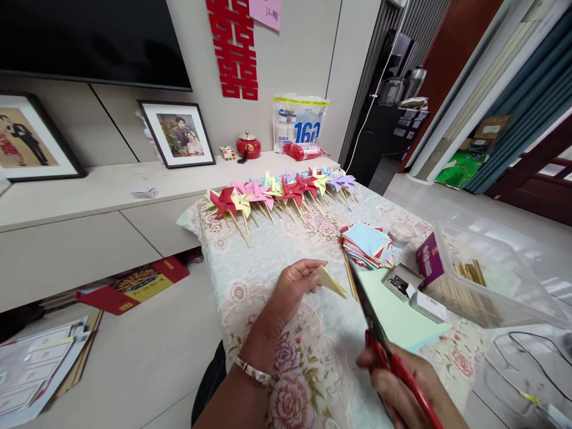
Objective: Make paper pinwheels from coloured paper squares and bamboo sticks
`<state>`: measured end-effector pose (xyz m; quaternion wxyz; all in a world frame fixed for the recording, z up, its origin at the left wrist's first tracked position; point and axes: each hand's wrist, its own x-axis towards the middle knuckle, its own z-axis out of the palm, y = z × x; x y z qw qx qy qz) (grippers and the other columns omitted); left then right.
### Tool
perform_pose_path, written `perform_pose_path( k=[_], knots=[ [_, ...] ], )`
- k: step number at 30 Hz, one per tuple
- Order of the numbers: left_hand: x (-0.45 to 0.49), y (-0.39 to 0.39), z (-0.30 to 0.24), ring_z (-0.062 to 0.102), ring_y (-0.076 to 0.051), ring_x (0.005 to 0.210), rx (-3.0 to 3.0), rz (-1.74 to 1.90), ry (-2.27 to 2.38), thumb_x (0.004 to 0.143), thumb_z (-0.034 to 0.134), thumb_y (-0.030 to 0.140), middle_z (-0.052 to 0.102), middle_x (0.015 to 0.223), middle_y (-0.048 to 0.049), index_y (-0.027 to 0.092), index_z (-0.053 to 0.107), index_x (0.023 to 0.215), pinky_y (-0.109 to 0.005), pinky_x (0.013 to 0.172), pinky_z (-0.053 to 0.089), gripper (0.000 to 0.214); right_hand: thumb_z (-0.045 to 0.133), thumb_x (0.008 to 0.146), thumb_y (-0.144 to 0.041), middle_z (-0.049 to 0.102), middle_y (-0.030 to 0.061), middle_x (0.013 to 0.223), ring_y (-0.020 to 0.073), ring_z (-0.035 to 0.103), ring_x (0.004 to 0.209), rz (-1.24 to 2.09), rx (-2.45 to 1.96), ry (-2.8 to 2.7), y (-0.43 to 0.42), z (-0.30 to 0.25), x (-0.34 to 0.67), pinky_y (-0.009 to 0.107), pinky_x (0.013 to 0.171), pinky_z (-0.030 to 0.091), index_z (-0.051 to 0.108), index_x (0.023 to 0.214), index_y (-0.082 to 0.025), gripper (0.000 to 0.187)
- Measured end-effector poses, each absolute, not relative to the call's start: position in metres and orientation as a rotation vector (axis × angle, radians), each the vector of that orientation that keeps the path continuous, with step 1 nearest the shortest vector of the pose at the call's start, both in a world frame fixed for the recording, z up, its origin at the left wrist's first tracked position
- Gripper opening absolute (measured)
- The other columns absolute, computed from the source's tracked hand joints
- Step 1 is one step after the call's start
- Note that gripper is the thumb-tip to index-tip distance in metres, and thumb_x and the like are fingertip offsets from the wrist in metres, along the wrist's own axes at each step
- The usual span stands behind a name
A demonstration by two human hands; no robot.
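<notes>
Flowery cloth (292,396) all over the counter (268,253) here, big TV (93,42) on the wall past it. Left fingers (311,277) are pinching a piece of yellow paper (332,282) by one end, roughly mid-counter. Right fingers (386,384) are wrapped round some red-handled scissors (373,322), blades pointing away from me; too blurry to say if they're parted. Far end's got a whole bunch of pinwheels (290,192) on sticks, lol. Off to the right: a messy stack of colored squares (365,238), pale green sheets (378,292) with a little open box (403,280) of metal bits on top, plus a clear tub (504,271) with more sticks inside.
</notes>
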<state>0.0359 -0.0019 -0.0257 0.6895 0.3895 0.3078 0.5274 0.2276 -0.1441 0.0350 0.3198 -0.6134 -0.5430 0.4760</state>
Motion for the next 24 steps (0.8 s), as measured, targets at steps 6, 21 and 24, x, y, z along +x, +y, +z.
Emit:
perform_pose_path(
  k=[6, 21, 24],
  knots=[
    [0.034, 0.001, -0.020, 0.069, -0.017, 0.067, 0.639, 1.266, 0.786, 0.058, 0.090, 0.030, 0.072, 0.073, -0.0037, 0.016, 0.062, 0.081, -0.025, 0.061, 0.047, 0.039, 0.080, 0.070, -0.058, 0.074, 0.0076, 0.088, 0.0156, 0.060, 0.057, 1.055, -1.443, -1.135, -0.077, 0.035, 0.203, 0.026, 0.049, 0.047, 0.069, 0.100, -0.017, 0.052],
    [0.034, -0.002, -0.018, 0.058, -0.013, 0.062, 0.638, 1.203, 0.664, 0.073, 0.080, 0.044, 0.065, 0.067, -0.0022, 0.016, 0.065, 0.078, -0.025, 0.060, 0.044, 0.033, 0.087, 0.066, -0.039, 0.055, -0.0080, 0.050, 0.0092, 0.044, 0.042, 1.172, -1.186, -0.904, -0.019, 0.010, 0.174, 0.021, 0.040, 0.032, 0.065, 0.098, -0.015, 0.046],
    [0.035, -0.004, -0.018, 0.059, -0.014, 0.057, 0.656, 1.138, 0.627, 0.078, 0.073, 0.053, 0.065, 0.063, -0.0030, 0.015, 0.066, 0.080, -0.025, 0.057, 0.044, 0.039, 0.083, 0.073, -0.038, 0.053, -0.0085, 0.047, 0.0088, 0.043, 0.042, 1.302, -1.083, -0.894, -0.020, 0.004, 0.184, 0.021, 0.042, 0.031, 0.063, 0.103, -0.014, 0.044]
  ],
)
